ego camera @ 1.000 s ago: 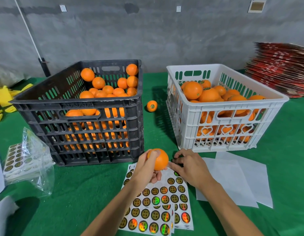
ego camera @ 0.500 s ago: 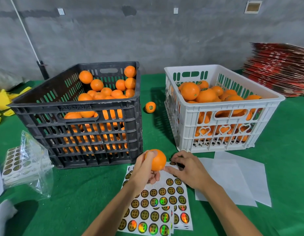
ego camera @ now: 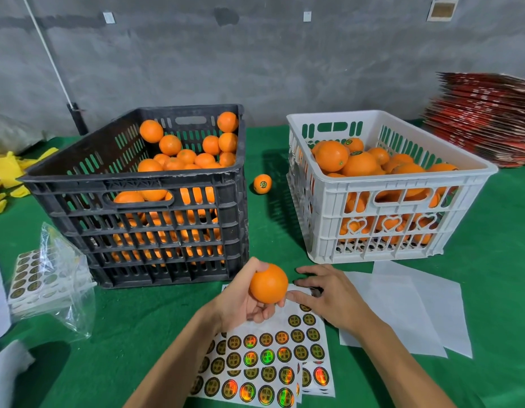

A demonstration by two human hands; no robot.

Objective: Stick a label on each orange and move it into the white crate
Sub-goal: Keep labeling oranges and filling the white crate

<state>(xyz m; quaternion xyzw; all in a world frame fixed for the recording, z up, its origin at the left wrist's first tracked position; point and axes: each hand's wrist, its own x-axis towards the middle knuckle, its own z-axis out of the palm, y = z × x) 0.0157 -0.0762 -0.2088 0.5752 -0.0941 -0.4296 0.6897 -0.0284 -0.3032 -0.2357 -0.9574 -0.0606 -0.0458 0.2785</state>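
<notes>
Green cloth, frame centre: left hand (ego camera: 243,301) grips an orange (ego camera: 268,283). Right hand (ego camera: 329,295), fingers spread, works the sheet (ego camera: 273,357); peel one label cleanly

You've got a plain orange fruit (ego camera: 268,283) over a white sheet of gold-and-black round stickers (ego camera: 267,360), some flashing rainbow. Black crate (ego camera: 137,201) to one side, white crate (ego camera: 387,201) with heart cut-outs, all on green cloth (ego camera: 490,290).

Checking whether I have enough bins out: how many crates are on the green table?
2: a black crate on the left and a white crate on the right, both holding oranges.
</notes>
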